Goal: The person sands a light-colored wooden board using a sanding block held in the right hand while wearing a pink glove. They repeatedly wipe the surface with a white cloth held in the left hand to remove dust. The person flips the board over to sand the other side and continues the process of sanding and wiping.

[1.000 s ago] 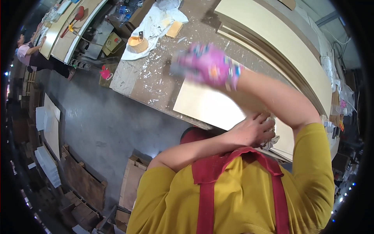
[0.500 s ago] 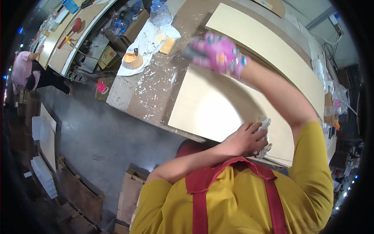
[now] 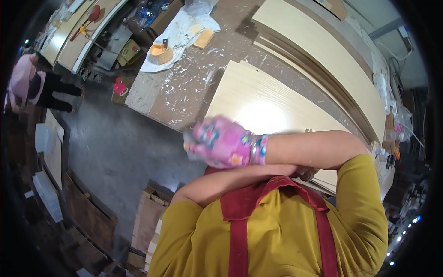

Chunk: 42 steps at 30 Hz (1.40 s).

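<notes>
My right hand [image 3: 226, 141], in a pink flowered glove, is at the left front corner of a pale wood-grain board [image 3: 258, 94] on the workbench. Its fingers are closed round something greyish [image 3: 189, 145], too blurred to name. My right forearm lies across my left one. My left hand [image 3: 307, 172] is mostly hidden beneath it, close to the board's front right part; its fingers cannot be made out. Toward the back left, a tub of orange paste [image 3: 160, 55] with a dark tool standing in it rests on a white cloth [image 3: 188, 33], near an orange-yellow block [image 3: 203, 39].
A stack of pale boards [image 3: 323, 55] lies along the far side of the paint-spattered workbench [image 3: 177, 92]. Left of it is grey floor [image 3: 115, 152], with a person in pink [image 3: 34, 83] standing beyond. Wooden pallets [image 3: 152, 212] and panels stand at lower left.
My gloved right hand has swept from the board's far edge toward me, to its near left corner. My left hand, earlier round a crumpled white cloth, is now mostly covered. The person in pink has turned.
</notes>
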Available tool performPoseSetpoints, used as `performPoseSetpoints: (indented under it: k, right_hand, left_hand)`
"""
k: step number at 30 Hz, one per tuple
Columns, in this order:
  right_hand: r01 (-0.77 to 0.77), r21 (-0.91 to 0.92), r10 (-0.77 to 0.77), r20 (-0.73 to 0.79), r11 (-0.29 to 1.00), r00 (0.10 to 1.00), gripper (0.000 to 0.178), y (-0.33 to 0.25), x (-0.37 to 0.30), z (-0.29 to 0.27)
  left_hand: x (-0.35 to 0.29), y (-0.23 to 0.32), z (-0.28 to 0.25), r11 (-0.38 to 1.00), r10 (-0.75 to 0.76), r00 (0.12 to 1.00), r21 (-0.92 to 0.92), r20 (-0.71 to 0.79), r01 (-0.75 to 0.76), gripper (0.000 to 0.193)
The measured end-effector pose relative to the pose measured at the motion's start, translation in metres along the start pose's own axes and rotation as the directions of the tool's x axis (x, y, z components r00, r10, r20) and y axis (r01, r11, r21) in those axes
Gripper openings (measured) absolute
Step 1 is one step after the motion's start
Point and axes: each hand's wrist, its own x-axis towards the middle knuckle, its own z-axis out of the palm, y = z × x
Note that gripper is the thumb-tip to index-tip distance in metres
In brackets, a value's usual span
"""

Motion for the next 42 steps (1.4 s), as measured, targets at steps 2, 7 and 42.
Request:
performPoseSetpoints:
  k: [2, 7, 42]
  right_hand:
    - [0.027, 0.087, -0.022, -0.065, 0.996, 0.998, 0.051, 0.000, -0.001, -0.004]
    - [-0.338, -0.062, 0.325, -0.158, 0.939, 0.932, 0.053, 0.044, -0.004, -0.020]
    - [-0.614, -0.061, 0.475, -0.576, 0.787, 0.665, 0.039, -0.081, -0.183, 0.007]
  left_hand:
    - [-0.006, -0.009, -0.004, 0.967, 0.003, 0.996, 0.252, -0.091, 0.021, 0.027]
    - [-0.009, 0.017, 0.009, 0.243, 0.318, 0.943, 0.970, -0.102, 0.023, 0.030]
    - [-0.049, 0.193, -0.135, -0.633, 0.352, 0.921, 0.682, -0.166, 0.365, 0.050]
